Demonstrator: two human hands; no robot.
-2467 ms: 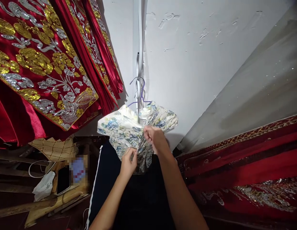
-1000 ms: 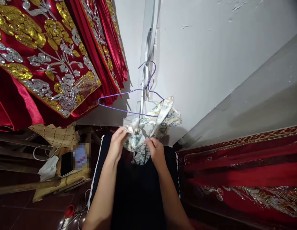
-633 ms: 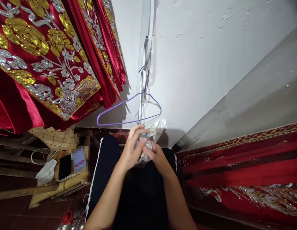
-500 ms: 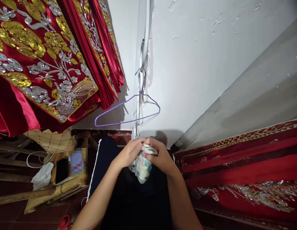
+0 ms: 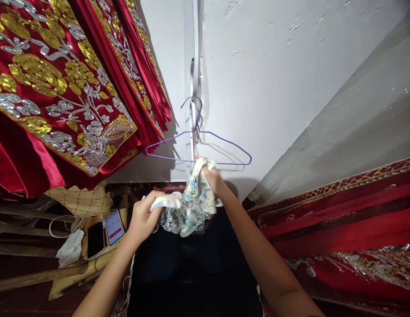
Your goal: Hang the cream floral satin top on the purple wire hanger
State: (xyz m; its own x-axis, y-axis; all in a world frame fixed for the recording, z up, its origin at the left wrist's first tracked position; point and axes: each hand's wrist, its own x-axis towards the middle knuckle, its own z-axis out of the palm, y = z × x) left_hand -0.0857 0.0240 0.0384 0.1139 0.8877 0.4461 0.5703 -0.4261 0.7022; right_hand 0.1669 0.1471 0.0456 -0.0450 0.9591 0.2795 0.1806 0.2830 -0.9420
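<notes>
A white garment (image 5: 200,209) with a blue and yellow floral print is stretched between my hands, its folds hanging bunched above my lap. My left hand (image 5: 145,219) grips one end of its smooth edge band. My right hand (image 5: 213,178) is closed on the other end, raised higher and just under the hanger's bottom bar. A purple clothes hanger (image 5: 226,138) hangs by its hook from a pale strap (image 5: 193,116) against the wall. The garment's upper edge reaches the hanger's bar; whether they touch I cannot tell.
Red cloths with gold and silver sequins (image 5: 92,103) hang at the upper left. More red embroidered fabric (image 5: 350,224) lies along the right. At lower left, a wooden stand holds a dark phone (image 5: 96,241), a lit phone (image 5: 114,226) and a crumpled white bag (image 5: 70,247).
My hands have moved apart and opened out the bunched garment. The right hand has risen toward the hanger, the left has gone leftward. The hanger has swung round to face me more squarely.
</notes>
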